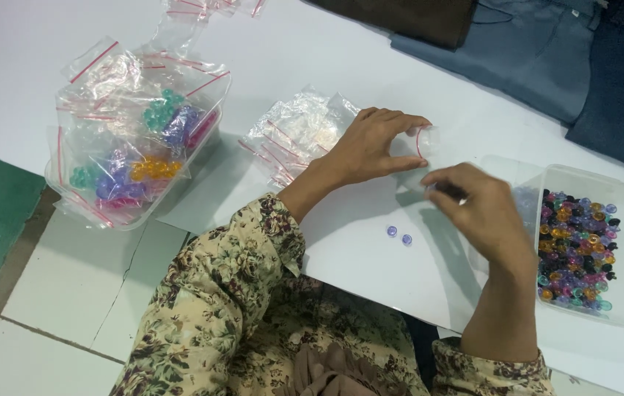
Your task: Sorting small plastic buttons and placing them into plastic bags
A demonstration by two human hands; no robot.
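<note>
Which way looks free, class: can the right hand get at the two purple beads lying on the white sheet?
Probably yes. The right hand hovers just beside the two purple beads, and nothing lies between them on the white sheet.

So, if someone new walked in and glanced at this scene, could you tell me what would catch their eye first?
Probably the clear tub of mixed coloured beads at the right, the brightest patch on the white sheet. Next, the two hands at the centre: the left hand pinches a small clear zip bag while the right hand hovers beside it, two loose purple beads lying below. At the left, a tub of filled bead bags adds more colour.
</note>
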